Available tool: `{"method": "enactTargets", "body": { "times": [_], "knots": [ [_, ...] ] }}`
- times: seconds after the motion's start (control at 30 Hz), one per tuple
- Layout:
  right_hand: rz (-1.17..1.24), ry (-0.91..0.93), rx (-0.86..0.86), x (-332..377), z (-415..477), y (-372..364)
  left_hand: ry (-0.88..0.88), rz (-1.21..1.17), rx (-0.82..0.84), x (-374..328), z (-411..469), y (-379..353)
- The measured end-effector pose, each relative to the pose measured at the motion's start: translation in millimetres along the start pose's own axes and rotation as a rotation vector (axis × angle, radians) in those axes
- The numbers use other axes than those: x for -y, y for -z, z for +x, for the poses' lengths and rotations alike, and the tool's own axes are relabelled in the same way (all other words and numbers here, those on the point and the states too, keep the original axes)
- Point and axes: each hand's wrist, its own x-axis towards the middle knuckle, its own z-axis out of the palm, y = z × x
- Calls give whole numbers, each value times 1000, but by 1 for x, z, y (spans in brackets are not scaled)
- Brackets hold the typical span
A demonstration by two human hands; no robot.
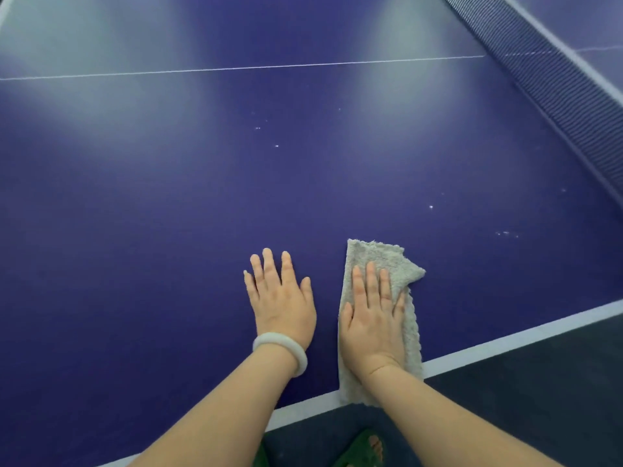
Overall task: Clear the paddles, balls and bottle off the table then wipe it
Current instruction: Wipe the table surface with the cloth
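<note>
Right hand (372, 318): flat, palm down, fingers straight and slightly spread, pressing on the cloth (381, 254).
Left hand (281, 298): just left of the cloth, not touching it; flat on the bare table (168, 214), fingers straight, holding nothing.
Wrist: pale bangle (283, 348) on the left arm, left of the cloth's near end.
Cloth: grey, fluffy, folded into a long strip. Its near end lies over the white edge line (505, 342); its far end shows beyond the fingertips.
Hidden: middle of the cloth is under the right palm, so its folds cannot be made out there.
Cut off: both forearms run out of the bottom of the frame. Green sandals (362, 448), below the cloth, are only partly seen.
Surface: deep blue-violet tabletop with soft light patches. Small white specks (276, 146) lie beyond and right of the cloth.
Markings: thin white line (236, 68) crosses well beyond the cloth.
Net (546, 85): dark mesh, far right of the cloth, blurred.
Floor (539, 399): dark, right of the cloth past the edge line.
</note>
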Motion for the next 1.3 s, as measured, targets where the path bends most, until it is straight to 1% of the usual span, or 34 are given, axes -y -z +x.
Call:
{"method": "enactTargets", "body": {
  "times": [0.1,0.2,0.27,0.3,0.33,0.43,0.5,0.53,0.57,0.6,0.63,0.7,0.77,0.8,0.83,0.87,0.9,1.0,1.03,1.07,1.13,1.17,1.2,1.23,1.3],
  "knots": [
    [26,112,-7,-7,9,3,109,47,-8,-28,-1,-19],
    [58,279,17,-28,28,5,129,154,-64,-30,-2,-31],
    [39,340,29,-53,44,9,150,190,-64,-30,0,-35],
    [34,318,35,-68,50,12,157,210,-50,-31,0,-36],
    [33,255,34,-84,54,14,162,229,-39,-33,-1,-35],
    [34,-55,25,-128,54,18,170,249,-29,-34,0,-34],
    [72,-208,9,-136,45,18,177,265,-33,-35,-1,-33],
    [85,-237,-2,-130,40,17,179,273,-37,-35,-1,-33],
    [86,-220,-11,-118,37,18,179,277,-40,-35,-1,-34],
    [86,-148,-20,-105,35,18,182,277,-44,-36,0,-34],
    [85,-35,-29,-90,36,18,184,274,-48,-37,0,-33],
    [78,257,-37,-66,48,17,182,261,-55,-38,1,-32],
    [67,510,38,-56,72,20,179,269,-63,-38,1,-32],
    [59,578,58,-58,89,22,178,271,-69,-38,1,-32],
    [44,599,53,-64,107,23,177,272,-76,-37,2,-33],
    [26,570,47,-72,124,26,179,273,-81,-37,2,-34],
    [16,483,45,-83,141,29,179,275,-83,-36,2,-35],
    [51,67,32,-125,163,36,170,277,-94,-35,2,-37],
    [72,-32,27,-134,158,36,170,276,-93,-35,2,-37],
    [83,-94,18,-137,149,34,173,279,-89,-35,2,-37],
    [84,-136,-15,-123,119,26,173,291,-84,-35,2,-37],
    [79,-108,-26,-109,102,23,172,289,-83,-34,2,-37],
    [75,-35,-30,-93,87,20,173,284,-83,-34,2,-37],
    [68,79,-27,-77,76,16,173,281,-83,-34,2,-37],
    [52,369,-7,-52,67,13,172,275,-85,-35,2,-35]
  ]
}}
